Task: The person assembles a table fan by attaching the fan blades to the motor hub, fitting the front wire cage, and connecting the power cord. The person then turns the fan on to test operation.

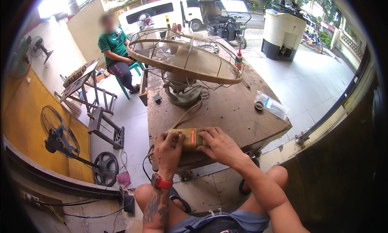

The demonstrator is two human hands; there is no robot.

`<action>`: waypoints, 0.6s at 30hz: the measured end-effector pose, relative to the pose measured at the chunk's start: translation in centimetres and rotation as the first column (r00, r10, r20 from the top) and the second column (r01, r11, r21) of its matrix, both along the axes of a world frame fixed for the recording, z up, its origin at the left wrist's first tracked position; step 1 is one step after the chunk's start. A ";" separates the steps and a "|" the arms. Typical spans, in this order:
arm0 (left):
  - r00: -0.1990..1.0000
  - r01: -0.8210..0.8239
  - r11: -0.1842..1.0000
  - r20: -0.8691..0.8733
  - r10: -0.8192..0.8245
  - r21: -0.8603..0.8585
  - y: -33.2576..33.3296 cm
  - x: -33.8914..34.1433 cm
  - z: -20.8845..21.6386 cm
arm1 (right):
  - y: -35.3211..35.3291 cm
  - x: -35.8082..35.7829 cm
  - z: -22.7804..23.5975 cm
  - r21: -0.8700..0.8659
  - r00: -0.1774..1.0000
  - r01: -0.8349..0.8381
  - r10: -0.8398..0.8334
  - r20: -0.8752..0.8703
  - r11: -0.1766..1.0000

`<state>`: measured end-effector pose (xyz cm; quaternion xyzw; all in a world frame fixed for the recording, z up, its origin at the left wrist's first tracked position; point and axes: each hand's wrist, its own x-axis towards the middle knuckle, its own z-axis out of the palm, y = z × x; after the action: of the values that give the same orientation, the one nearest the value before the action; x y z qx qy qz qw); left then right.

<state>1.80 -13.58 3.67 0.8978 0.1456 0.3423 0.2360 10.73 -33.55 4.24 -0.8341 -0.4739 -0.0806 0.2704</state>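
At the near edge of the wooden table, both my hands are on a tan box (188, 139) with a red label and ribs at its right end. My left hand (166, 150) grips its left end, fingers bent over the top. Across the right end curl the fingers of my right hand (221, 145), the thumb at the near side. A brown cord (186, 114) runs from near the box toward an old fan (182, 97). The fan stands farther back on the table, its wire cage tilted and its base turned toward me. The box's underside is hidden.
On the wooden table (226, 111) lie a tape roll (259, 105), a clear plastic packet (274, 106), a small black block (157, 98) and a red-nozzled bottle (239, 60). A stand fan (60, 132) and a wooden stool (103, 123) are left; a person (117, 47) sits beyond.
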 end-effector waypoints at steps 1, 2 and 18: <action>1.000 0.002 1.000 -0.002 -0.002 0.005 0.0 0.0 0.0 | 0.0 0.0 0.0 0.010 1.000 0.003 -0.004 0.023 1.000; 1.000 0.006 1.000 -0.003 -0.006 0.010 0.0 0.0 0.0 | 0.0 -0.1 0.1 0.003 1.000 0.003 -0.003 0.009 1.000; 0.999 -0.005 1.000 -0.033 0.004 -0.023 -0.1 0.0 0.3 | 0.0 -0.1 0.1 -0.003 1.000 0.004 -0.004 0.006 1.000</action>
<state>1.77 -13.68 3.98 0.9002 0.1555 0.3262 0.2430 10.66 -33.53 4.33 -0.8353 -0.4730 -0.0831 0.2677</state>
